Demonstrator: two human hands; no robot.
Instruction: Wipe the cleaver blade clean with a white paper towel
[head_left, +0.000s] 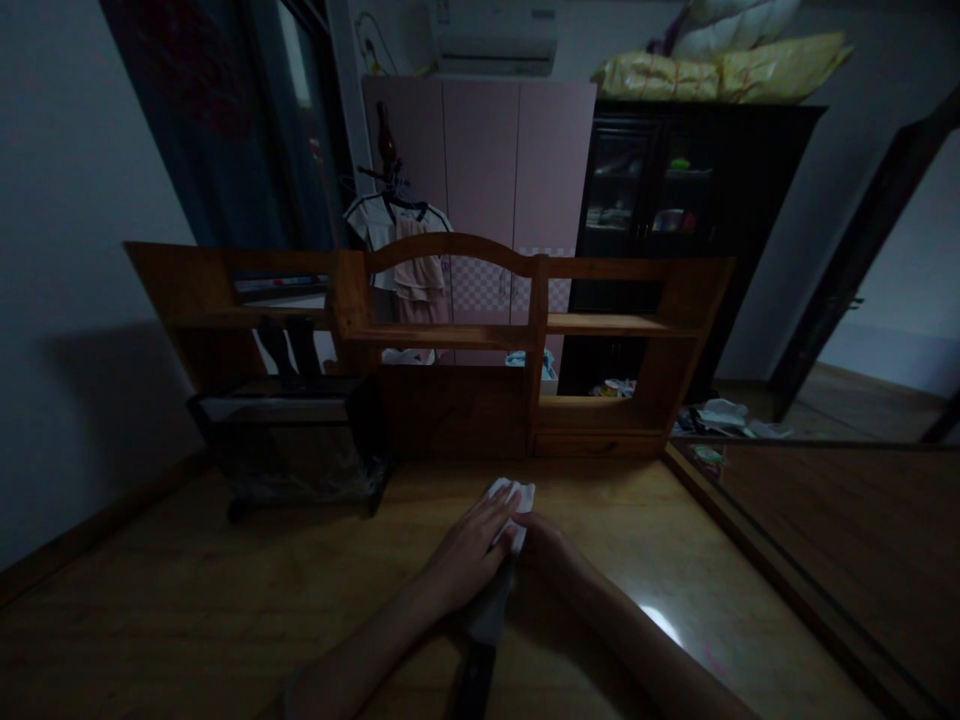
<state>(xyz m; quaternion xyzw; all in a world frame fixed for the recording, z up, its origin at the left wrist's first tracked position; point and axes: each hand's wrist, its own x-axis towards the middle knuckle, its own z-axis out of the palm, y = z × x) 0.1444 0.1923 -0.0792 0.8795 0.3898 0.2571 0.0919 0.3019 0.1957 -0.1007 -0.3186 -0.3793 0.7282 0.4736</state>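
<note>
My left hand lies flat with fingers stretched out on a white cloth on the wooden desk. Under the hand and cloth lies a knife, with a pale blade and a black handle pointing toward me. My right hand sits just right of the cloth, its fingers curled in against the cloth's edge and mostly hidden. The room is dim, so fine detail is hard to make out.
A wooden shelf unit stands along the desk's back edge, with a dark wire rack at its left. A mirror-like panel borders the desk on the right. Behind are a pink wardrobe and a dark cabinet.
</note>
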